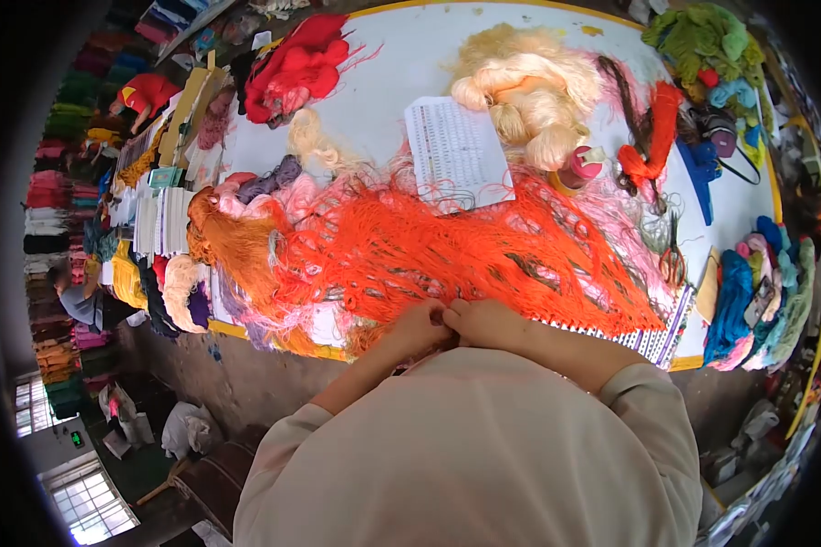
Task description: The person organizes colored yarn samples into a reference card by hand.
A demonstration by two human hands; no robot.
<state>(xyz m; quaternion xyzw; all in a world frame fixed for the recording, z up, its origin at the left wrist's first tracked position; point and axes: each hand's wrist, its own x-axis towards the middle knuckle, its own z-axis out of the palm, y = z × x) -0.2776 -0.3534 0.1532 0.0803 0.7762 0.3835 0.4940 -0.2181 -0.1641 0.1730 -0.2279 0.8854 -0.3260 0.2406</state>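
At the near edge of the table my left hand (pixel 418 326) and my right hand (pixel 485 323) meet close to my body, fingertips pinched together. Whatever they hold is too small to make out. Just beyond them spreads a wide, loose mass of bright orange yarn (pixel 429 242), with dark brown and pink strands mixed in. Part of a white strip with a row of dark holes (pixel 649 345) shows under the yarn's near right side. A printed sheet (pixel 461 150) lies behind the orange yarn.
Cream skeins (pixel 556 87), a red bundle (pixel 296 68) and a pink thread cone (pixel 582 166) lie farther back on the white table (pixel 392 55). Scissors (pixel 672 255) lie at right. Rust-brown yarn (pixel 233 246) sits left. Two other people are at far left.
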